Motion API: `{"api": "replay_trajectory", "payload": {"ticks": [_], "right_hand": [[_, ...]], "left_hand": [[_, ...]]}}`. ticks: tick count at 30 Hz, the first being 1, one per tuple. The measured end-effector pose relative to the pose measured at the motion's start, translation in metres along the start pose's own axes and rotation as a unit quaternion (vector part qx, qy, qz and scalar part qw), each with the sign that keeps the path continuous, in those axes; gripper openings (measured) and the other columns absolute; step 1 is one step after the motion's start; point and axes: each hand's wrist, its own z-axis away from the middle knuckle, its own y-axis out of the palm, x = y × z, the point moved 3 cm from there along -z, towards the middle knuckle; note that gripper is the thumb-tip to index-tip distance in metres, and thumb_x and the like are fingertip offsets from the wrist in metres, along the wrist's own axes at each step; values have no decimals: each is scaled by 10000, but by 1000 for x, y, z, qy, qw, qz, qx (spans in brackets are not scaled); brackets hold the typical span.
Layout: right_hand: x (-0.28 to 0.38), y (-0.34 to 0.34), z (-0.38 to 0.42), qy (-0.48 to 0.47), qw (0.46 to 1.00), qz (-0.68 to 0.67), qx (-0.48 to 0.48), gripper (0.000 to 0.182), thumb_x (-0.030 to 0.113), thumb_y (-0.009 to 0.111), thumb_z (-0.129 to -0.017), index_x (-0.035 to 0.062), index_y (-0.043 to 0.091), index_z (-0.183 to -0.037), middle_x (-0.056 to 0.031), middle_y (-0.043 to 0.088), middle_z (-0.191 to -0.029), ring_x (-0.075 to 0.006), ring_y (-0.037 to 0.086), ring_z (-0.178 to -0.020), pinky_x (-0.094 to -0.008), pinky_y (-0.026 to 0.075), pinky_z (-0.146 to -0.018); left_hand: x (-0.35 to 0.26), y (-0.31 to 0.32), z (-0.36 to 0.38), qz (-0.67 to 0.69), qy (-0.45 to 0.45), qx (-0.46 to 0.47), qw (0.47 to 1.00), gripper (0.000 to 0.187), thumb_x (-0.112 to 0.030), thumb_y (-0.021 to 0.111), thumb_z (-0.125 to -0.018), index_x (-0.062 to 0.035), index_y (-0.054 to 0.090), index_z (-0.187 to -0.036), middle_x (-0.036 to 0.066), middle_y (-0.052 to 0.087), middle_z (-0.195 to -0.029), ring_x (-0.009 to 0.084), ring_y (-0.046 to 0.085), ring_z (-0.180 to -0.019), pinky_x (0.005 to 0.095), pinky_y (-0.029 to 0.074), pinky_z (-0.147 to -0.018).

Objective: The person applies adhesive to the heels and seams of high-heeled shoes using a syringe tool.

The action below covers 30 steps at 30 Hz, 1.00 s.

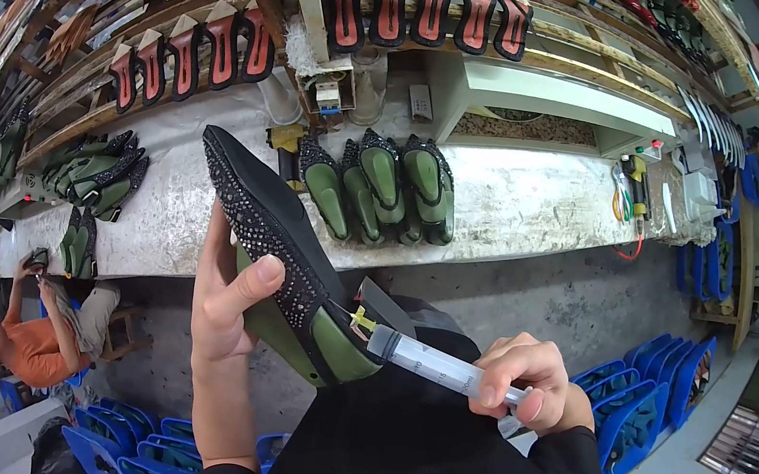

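Observation:
My left hand [226, 308] is closed around a pointed shoe [279, 262] covered in small shiny studs, its dark sole facing up and its toe toward the upper left. Green material shows at the shoe's heel end and underside. In my right hand [524, 383] is a clear plastic syringe [439, 366], gripped near its plunger end. The syringe's yellow-hubbed tip [362, 319] is right at the heel end of the sole. Beside that tip, a dark flap [386, 308] stands out from the heel.
Several green-and-black studded shoes [378, 179] stand on the workbench [540, 201], with more [103, 169] further left. Red-and-black shoe pieces [431, 7] hang along the rack above. Blue bins [640, 419] stand on the right floor. A person in orange [43, 350] works at the left.

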Motion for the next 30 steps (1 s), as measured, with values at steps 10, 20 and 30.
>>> {"api": "replay_trajectory", "payload": {"ticks": [10, 20, 30], "right_hand": [[8, -6, -2, 37, 999, 5, 16, 364, 287, 615, -1016, -73, 650, -1065, -131, 665, -788, -139, 447, -473, -255, 348, -458], [16, -10, -13, 84, 994, 6, 69, 416, 366, 638, -1001, -48, 671, -1036, -162, 695, -819, -147, 526, -490, -251, 422, -468], [32, -3, -83, -122, 989, 66, -41, 515, 494, 633, -969, 52, 577, -1228, -286, 693, -1143, -325, 731, -987, -407, 600, -859]], "left_hand": [[-11, -7, 0, -49, 29, 12, 998, 858, 6, 727, -706, -60, 399, -1497, 164, 660, -1180, 251, 665, -908, 310, 528, -828], [-18, -6, 1, -49, 36, 2, 998, 882, 46, 721, -702, -60, 378, -1508, 170, 667, -1170, 256, 674, -889, 330, 550, -809], [-17, 11, 12, -211, 48, 107, 970, 1246, -12, 902, -588, -49, 189, -1610, 205, 630, -1319, 267, 676, -1050, 349, 537, -920]]}}
